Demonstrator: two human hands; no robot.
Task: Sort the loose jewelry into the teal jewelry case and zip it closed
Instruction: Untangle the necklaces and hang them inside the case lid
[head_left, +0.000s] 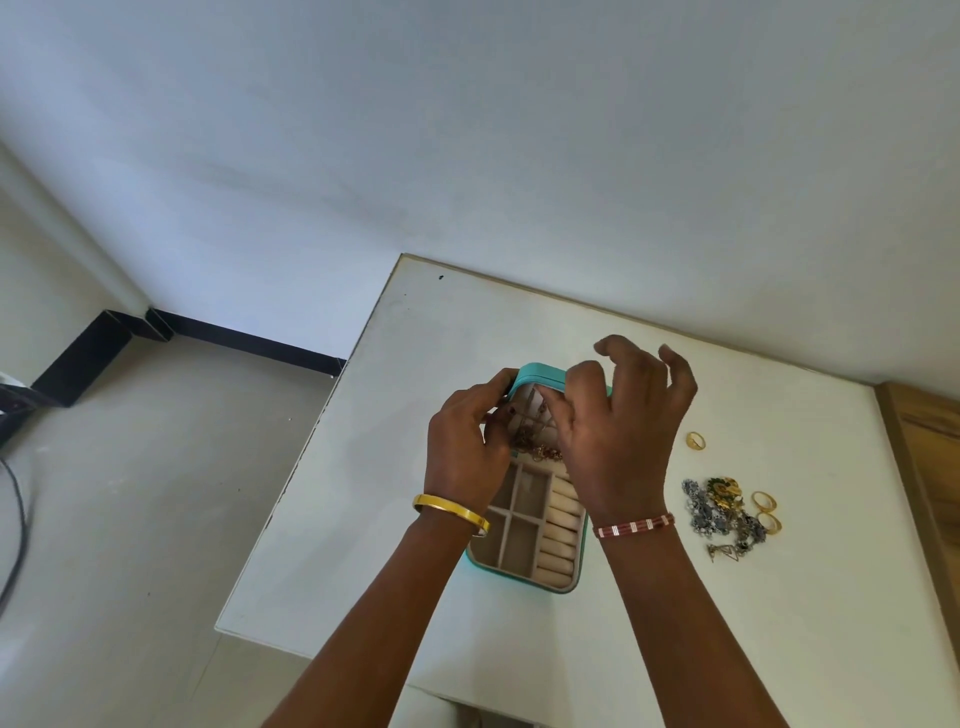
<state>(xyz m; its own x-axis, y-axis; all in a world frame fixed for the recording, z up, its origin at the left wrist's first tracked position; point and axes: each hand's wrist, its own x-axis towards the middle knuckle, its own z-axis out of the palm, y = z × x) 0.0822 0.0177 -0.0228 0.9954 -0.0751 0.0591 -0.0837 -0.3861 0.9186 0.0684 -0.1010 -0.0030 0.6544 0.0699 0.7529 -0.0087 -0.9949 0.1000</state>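
Note:
The teal jewelry case (535, 579) lies open on the white table (649, 623), its lid (537, 375) standing up at the far end. The beige tray has square compartments and a column of ring rolls (560, 525). My left hand (467, 447) grips the lid's left edge. My right hand (618, 431) hovers over the lid's inside, thumb and forefinger pinching a thin gold chain (535, 441) that hangs there. Which pocket the chain sits in is hidden by my fingers.
To the right of the case lies a pile of loose jewelry (722, 512), silver and gold pieces, with gold rings (766, 512) beside it and one gold ring (695, 440) farther back. A wooden edge (930, 467) borders the table on the right. The floor drops off at left.

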